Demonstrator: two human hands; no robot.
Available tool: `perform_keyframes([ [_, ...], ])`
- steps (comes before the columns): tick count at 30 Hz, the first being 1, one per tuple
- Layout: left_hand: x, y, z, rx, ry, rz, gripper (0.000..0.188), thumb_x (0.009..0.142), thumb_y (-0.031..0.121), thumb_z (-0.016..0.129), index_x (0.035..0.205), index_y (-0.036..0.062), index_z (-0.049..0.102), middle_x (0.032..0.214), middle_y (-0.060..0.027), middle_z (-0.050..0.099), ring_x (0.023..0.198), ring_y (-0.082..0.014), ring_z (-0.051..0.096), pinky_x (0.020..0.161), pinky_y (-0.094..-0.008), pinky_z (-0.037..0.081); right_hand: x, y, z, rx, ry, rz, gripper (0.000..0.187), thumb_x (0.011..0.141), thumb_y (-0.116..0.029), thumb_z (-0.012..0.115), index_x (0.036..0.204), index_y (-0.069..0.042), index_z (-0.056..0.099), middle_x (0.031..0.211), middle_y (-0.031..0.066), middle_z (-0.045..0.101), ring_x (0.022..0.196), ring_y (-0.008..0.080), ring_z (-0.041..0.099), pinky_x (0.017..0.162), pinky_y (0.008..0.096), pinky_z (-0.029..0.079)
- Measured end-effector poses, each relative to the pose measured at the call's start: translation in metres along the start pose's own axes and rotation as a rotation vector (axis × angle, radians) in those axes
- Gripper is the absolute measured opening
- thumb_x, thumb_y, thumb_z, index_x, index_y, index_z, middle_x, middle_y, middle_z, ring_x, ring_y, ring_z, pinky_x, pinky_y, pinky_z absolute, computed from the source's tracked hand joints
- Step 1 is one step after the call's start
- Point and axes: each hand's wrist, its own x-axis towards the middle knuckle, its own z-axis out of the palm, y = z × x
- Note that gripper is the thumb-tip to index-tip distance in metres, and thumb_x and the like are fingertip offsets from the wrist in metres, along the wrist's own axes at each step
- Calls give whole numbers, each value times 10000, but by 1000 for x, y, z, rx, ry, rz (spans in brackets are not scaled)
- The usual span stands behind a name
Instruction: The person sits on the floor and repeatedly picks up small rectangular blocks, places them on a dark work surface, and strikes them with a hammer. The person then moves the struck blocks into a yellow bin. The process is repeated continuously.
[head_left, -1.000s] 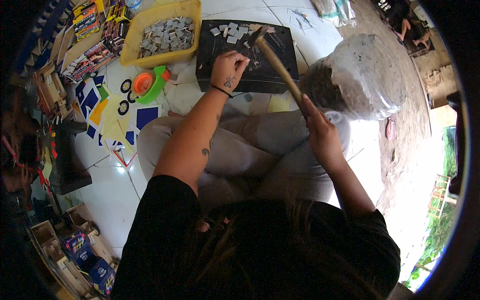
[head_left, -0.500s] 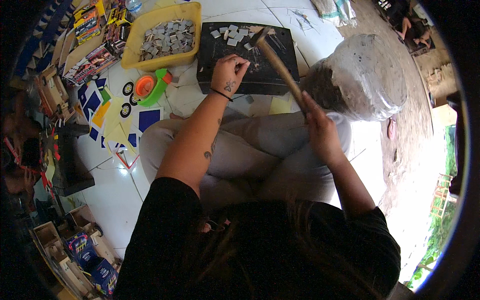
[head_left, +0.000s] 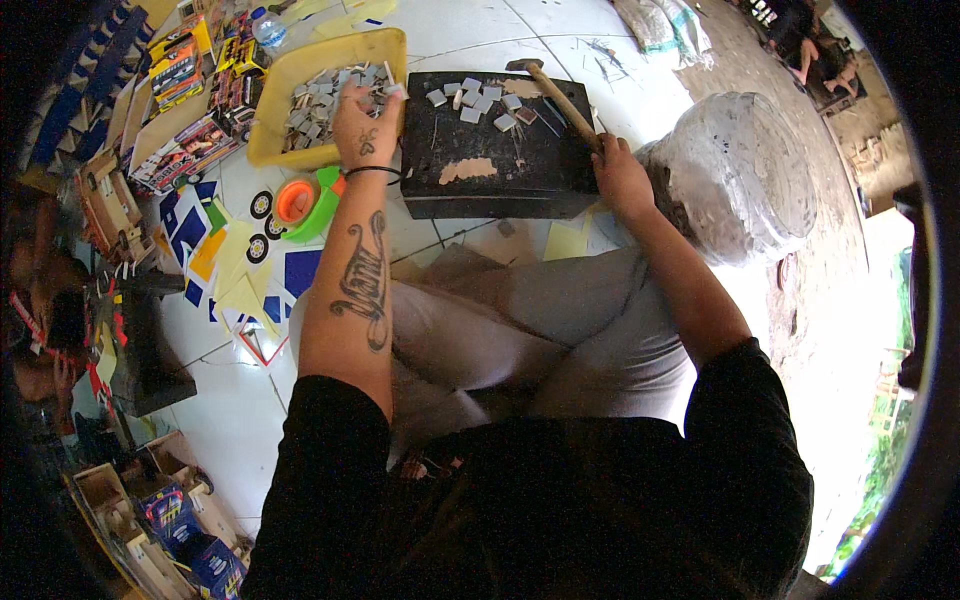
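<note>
Left hand: fingers parted, reaching down among the pieces in the tub; whether they pinch one, I cannot tell.
Right hand: wrapped around the end of the hammer's handle.
Boxes: well to the left of the left hand, yellow, black and red, printed with pictures and lettering.
Hammer: in the right hand, handle slanting forward and left; its head is over the far side of the block.
Tub: yellow, around and under the left hand; it holds a heap of small grey pieces.
Block: black, between the two hands, with loose grey squares on its far left part, to the right of the left hand.
Bottle: clear, beyond the left hand and to its left, past the tub.
Green holder: nearer the body than the left hand and to its left, with an orange ring at its side.
Wheels: left of the green holder, farther from the left hand.
Bundle: wrapped in clear plastic, just right of the right hand.
</note>
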Motion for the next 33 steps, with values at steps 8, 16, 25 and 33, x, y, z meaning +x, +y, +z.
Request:
perform_keyframes([
  [8, -34, 26, 38, 340, -293, 557, 340, 730, 228, 666, 1068, 191, 650, 1188, -66, 495, 1137, -281, 410, 911, -440, 357, 45, -55, -9, -502, 42, -402, 237, 831, -203, 553, 1029, -87, 615, 989, 104, 607, 990, 256, 549, 815, 410, 433],
  [16, -42, 35, 34, 414, -421, 602, 234, 683, 209, 707, 884, 97, 666, 1100, -44, 550, 1156, -253, 400, 949, -438, 298, 82, -90, 5, -554, -112, -283, 192, 815, -196, 560, 918, -72, 665, 917, 102, 676, 867, 260, 643, 735, 376, 481],
  [25, -64, 52, 28, -362, -576, 117, 164, 737, 53, 686, 892, 49, 632, 779, -88, 654, 654, -204, 628, 635, -286, 493, 36, -44, 0, 777, -57, -10, 159, 772, -106, 638, 896, -11, 609, 805, 39, 638, 699, 122, 586, 608, 254, 463],
  [33, -85, 48, 35, -108, -570, 269, 124, 697, 106, 718, 795, 63, 656, 729, -111, 633, 657, -247, 623, 630, -342, 499, 17, -68, 13, 830, 139, -240, 103, 756, -89, 655, 820, -11, 630, 751, 95, 653, 643, 141, 597, 619, 279, 476],
])
